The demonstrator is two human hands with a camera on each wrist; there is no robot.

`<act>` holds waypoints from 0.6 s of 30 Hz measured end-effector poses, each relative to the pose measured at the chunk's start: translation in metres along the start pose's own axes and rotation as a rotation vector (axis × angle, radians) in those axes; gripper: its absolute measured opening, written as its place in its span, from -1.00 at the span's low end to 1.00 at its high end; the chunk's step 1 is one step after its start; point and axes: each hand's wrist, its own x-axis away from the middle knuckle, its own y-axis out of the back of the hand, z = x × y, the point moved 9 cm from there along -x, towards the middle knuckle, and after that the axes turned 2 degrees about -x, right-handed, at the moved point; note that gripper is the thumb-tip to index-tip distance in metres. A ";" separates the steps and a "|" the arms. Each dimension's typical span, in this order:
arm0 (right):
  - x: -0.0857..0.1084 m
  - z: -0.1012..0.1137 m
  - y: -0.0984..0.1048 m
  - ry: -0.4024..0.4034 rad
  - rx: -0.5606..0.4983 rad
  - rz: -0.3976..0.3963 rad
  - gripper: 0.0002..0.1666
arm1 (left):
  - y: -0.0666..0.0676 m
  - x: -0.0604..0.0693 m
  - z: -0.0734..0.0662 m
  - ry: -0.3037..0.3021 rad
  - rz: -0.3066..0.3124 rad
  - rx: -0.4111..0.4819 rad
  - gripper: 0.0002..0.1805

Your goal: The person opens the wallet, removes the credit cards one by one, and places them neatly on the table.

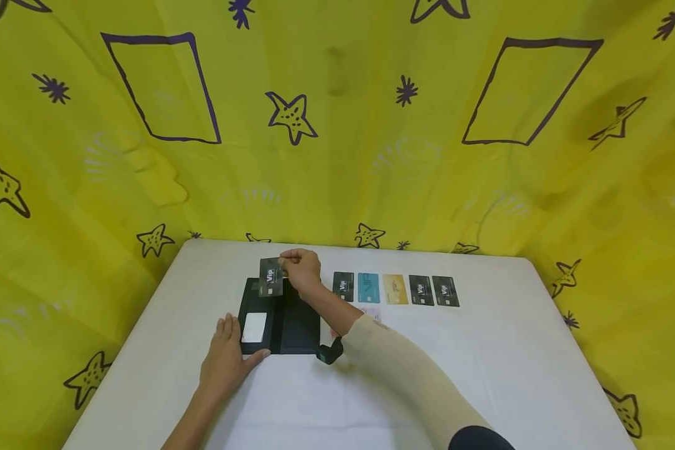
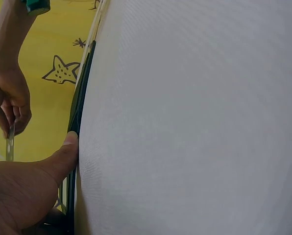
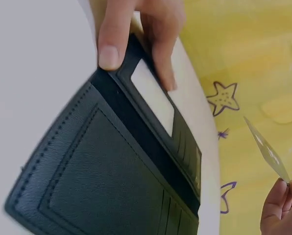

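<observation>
A dark wallet lies spread open on the white table, with a white panel in its left half and card slots above. My left hand rests at the wallet's lower left corner, fingers straight along the left edge and thumb against the bottom edge. Between thumb and fingers, my right hand pinches a black VIP card by its right side, above the left half. In the right wrist view the card appears nearly edge-on, apart from the wallet.
Right of the wallet lie more cards in a row: a black card, a blue card, a gold card and further black cards. Pinkish paper shows partly behind the right forearm. A yellow patterned curtain hangs behind the table.
</observation>
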 end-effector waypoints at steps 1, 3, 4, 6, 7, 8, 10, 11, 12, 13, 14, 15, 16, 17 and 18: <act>0.003 0.001 0.001 -0.001 -0.001 0.009 -0.88 | 0.000 0.000 0.000 0.000 -0.002 0.000 0.20; 0.008 0.002 0.006 -0.005 -0.001 0.021 -0.87 | 0.000 0.001 0.000 -0.004 -0.006 0.003 0.19; 0.011 0.002 0.009 -0.011 -0.001 0.026 -0.86 | 0.000 0.001 0.000 -0.005 -0.008 0.004 0.19; 0.016 0.000 0.015 -0.027 -0.013 0.031 -0.86 | 0.000 0.000 -0.001 -0.007 -0.010 0.004 0.19; 0.018 -0.001 0.019 -0.035 -0.016 0.032 -0.86 | 0.000 0.000 -0.001 -0.006 -0.007 0.000 0.20; 0.020 -0.003 0.023 -0.044 -0.021 0.033 -0.86 | -0.001 0.000 -0.001 -0.005 -0.006 -0.001 0.20; 0.024 -0.004 0.029 -0.060 -0.028 0.036 -0.86 | -0.001 0.000 0.000 -0.004 -0.004 -0.003 0.20; 0.026 -0.005 0.032 -0.068 -0.031 0.038 -0.85 | 0.000 0.000 0.000 -0.003 -0.001 -0.003 0.21; 0.028 -0.006 0.035 -0.078 -0.032 0.038 -0.85 | -0.001 -0.001 0.001 -0.001 0.003 -0.003 0.21; 0.030 -0.007 0.038 -0.082 -0.037 0.039 -0.85 | -0.001 -0.001 0.002 0.000 0.007 -0.002 0.21; 0.032 -0.008 0.040 -0.087 -0.042 0.041 -0.85 | -0.001 -0.001 0.002 -0.001 0.007 0.002 0.21; 0.034 -0.009 0.043 -0.097 -0.046 0.039 -0.86 | -0.001 0.000 0.002 0.000 0.009 0.004 0.21; 0.036 -0.009 0.045 -0.106 -0.050 0.036 -0.86 | 0.000 0.000 0.002 0.002 0.010 0.006 0.21; 0.037 -0.010 0.048 -0.113 -0.058 0.033 -0.86 | -0.001 0.000 0.002 0.005 0.012 0.004 0.21; 0.039 -0.010 0.050 -0.117 -0.059 0.030 -0.86 | -0.001 0.000 0.002 0.007 0.013 0.003 0.21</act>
